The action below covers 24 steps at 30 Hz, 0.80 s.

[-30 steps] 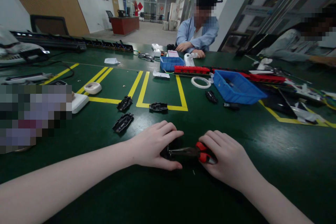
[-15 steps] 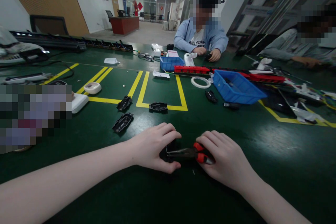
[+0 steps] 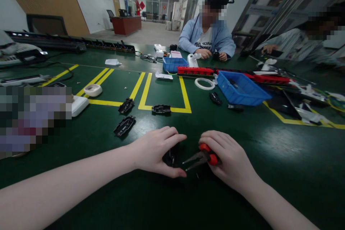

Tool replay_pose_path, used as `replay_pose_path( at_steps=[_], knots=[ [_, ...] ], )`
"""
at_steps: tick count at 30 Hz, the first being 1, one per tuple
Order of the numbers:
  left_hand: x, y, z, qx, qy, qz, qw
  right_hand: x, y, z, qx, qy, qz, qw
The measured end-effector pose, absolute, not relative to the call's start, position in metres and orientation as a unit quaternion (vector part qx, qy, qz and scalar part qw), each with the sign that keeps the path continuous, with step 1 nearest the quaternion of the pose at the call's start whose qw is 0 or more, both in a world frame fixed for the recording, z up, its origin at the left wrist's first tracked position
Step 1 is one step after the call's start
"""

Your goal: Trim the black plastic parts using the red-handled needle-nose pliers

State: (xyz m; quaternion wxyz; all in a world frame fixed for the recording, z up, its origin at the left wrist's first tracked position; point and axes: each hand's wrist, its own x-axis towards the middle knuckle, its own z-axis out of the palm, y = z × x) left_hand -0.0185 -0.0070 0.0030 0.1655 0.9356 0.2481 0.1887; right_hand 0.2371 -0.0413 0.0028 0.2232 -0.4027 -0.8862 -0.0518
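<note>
My right hand (image 3: 229,158) held the red-handled needle-nose pliers (image 3: 201,157), fingers wrapped shut round the handles. A second ago the pliers' tips lay shut and flat against the small black plastic part (image 3: 170,156); now they had spread apart and sat just off it, angled down-left toward the table. So I read it as the bite let go, tool backed out a touch, and the part free of the tool.

My left hand (image 3: 157,152) had stayed clamped over the black part, thumb underneath and fingers curled over the top, pinning it to the dark green matte table (image 3: 107,125). The part sat in the near centre, between my two hands, mostly hidden by the left fingers.

The three black plastic housings (image 3: 124,125) beyond my left hand had not moved, nor had the blue plastic bin (image 3: 242,90) far right. Yellow tape lines (image 3: 145,86) ran behind them. Across the table the person in a light blue jacket (image 3: 207,37) had sat up straighter, both hands now together on something small and dark.
</note>
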Motion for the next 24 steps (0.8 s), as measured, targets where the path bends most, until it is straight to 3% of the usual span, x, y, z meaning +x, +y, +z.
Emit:
replay_pose_path(
  at_steps=[6,12,24],
  knots=[
    [-0.017,-0.006,0.001,0.946,0.243,0.188,0.108,0.235,-0.046,0.004,-0.385,-0.886,-0.060,0.251],
    [-0.016,-0.005,0.000,0.945,0.245,0.181,0.116,0.233,-0.048,0.006,-0.380,-0.892,-0.057,0.238],
    [-0.007,-0.016,0.006,0.911,0.262,0.166,0.273,0.237,-0.048,-0.002,-0.403,-0.888,-0.012,0.221]
  ],
)
